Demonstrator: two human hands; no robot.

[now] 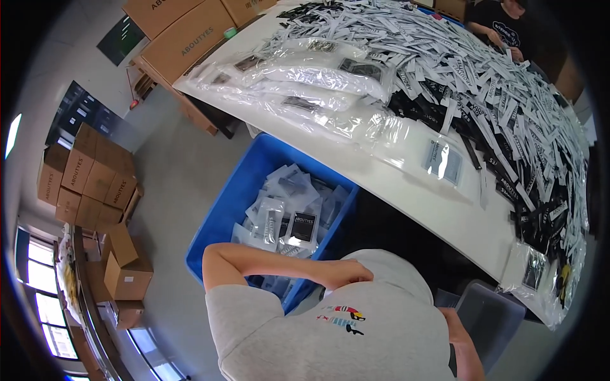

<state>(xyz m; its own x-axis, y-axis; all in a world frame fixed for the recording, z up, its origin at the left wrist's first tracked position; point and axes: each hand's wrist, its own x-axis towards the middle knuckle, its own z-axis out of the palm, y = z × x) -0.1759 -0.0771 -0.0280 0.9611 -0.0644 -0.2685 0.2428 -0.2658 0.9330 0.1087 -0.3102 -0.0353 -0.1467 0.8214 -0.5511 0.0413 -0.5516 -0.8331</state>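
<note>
Blue plastic bin, stocked with small clear packets, sits on the floor just beyond the left hand, which rests folded against the chest, fingers pressed together, elbow bent sharply. The right hand is hidden; only 1 forearm shows, near a grey bin.

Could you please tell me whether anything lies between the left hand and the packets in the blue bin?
Nothing visible does. The left hand rests against the grey shirt, just past the near corner of the open-topped blue bin. The packets lie uncovered inside it. Only the person's own forearm hides the nearest ones.
</note>
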